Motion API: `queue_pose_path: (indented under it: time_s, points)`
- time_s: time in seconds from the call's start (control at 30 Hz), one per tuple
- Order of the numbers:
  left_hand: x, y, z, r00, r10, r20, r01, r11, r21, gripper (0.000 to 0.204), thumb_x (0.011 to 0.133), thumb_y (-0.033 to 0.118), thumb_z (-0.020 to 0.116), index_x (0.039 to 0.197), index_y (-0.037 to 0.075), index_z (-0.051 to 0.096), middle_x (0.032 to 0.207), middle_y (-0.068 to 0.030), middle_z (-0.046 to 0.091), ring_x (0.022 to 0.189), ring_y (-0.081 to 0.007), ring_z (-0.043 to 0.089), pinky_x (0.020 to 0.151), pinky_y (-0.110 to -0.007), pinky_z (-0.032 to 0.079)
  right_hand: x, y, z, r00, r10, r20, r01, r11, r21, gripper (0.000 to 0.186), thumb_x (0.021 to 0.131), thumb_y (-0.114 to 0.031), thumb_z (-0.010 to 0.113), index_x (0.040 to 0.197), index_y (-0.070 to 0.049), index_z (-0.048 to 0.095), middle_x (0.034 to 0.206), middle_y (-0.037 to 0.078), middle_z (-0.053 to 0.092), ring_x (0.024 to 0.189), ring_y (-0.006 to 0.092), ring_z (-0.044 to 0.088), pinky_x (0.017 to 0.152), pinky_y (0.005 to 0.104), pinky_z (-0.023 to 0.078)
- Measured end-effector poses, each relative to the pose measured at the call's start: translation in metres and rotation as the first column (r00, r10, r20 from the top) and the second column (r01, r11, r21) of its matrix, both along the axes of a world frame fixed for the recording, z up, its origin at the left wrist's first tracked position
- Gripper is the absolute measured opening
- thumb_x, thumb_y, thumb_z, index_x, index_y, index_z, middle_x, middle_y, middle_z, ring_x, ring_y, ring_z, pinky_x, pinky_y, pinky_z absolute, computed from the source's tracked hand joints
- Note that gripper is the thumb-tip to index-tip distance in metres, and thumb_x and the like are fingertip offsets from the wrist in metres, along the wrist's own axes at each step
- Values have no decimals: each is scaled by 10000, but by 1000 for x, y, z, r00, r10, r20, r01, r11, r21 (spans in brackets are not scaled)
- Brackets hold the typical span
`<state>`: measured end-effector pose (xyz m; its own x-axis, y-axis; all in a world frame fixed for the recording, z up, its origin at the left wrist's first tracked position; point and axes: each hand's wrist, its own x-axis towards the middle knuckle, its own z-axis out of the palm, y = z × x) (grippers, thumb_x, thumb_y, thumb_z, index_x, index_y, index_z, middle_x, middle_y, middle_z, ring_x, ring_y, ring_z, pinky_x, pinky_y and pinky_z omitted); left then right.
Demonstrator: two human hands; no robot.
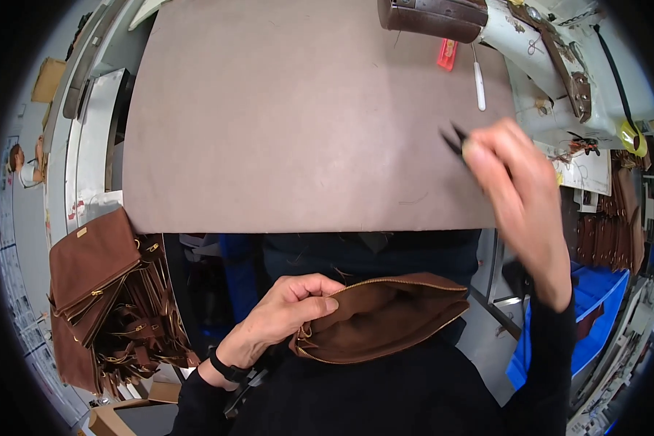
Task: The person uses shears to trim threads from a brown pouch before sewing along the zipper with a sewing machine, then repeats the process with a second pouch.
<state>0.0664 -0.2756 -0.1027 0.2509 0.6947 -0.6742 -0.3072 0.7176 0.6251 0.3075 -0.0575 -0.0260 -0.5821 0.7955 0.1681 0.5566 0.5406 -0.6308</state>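
My left hand [298, 309] grips a brown pouch [385, 316] by its left end, thumb on the edge. The pouch lies over my lap with its brass-toothed zipper apart, so the brown lining shows. Out over the right part of the table, my right hand [512, 167] is closed around a small black two-pointed tool [454, 136], its tips apart and pointing up and left. Motion blurs it; whether it is tweezers or thread snips I cannot tell.
A wide grey-brown table [291, 123] spreads ahead. Beneath a machine arm [432, 18] lie a red packet [447, 54] and a white-handled tool [479, 87]. Brown pouches [98, 254] are piled at left, a cardboard box [116, 418] below. At right hangs a blue bin [603, 298].
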Motion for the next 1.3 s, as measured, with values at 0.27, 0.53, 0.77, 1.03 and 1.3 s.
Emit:
queue_pose_path:
  time_s: [0.27, 0.53, 0.77, 1.03, 1.3]
  points:
    - [9, 11, 11, 997, 61, 57, -60, 998, -20, 219, 970, 71, 611, 1151, -22, 692, 921, -15, 703, 793, -36, 613, 688, -221, 501, -1, -108, -29, 959, 245, -141, -279, 744, -607, 237, 932, -240, 725, 1028, -29, 677, 804, 91, 636, 687, 259, 633, 602, 363, 484]
    - [15, 10, 16, 1000, 26, 16, -26, 1000, -4, 152, 965, 57, 629, 1087, -14, 685, 893, 13, 679, 763, -9, 572, 655, -192, 451, 4, -120, -51, 960, 274, -51, -259, 810, -527, 279, 938, -290, 698, 901, -14, 677, 765, 124, 658, 693, 315, 649, 592, 418, 488]
    - [17, 12, 21, 1000, 0, -20, 0, 1000, 18, 146, 964, 60, 637, 1083, -8, 688, 845, 37, 650, 717, 4, 531, 608, -195, 416, 2, -119, -51, 962, 258, -91, -267, 813, -518, 273, 950, -273, 678, 890, -7, 681, 777, 144, 664, 691, 329, 656, 590, 433, 496]
    - [18, 13, 22, 996, -38, -78, 38, 999, 9, 141, 963, 51, 637, 1083, -2, 689, 828, 48, 640, 705, 8, 522, 594, -193, 409, 1, -122, -51, 963, 264, -54, -258, 840, -478, 295, 954, -296, 682, 883, -10, 679, 766, 142, 650, 648, 320, 649, 550, 420, 492]
    - [19, 13, 20, 997, -29, -75, 33, 999, 41, 138, 961, 51, 641, 1077, -6, 690, 821, 47, 641, 692, 8, 520, 577, -192, 404, 2, -124, -53, 963, 267, -36, -257, 870, -421, 293, 961, -308, 675, 888, -24, 684, 747, 119, 626, 610, 298, 634, 517, 406, 488]
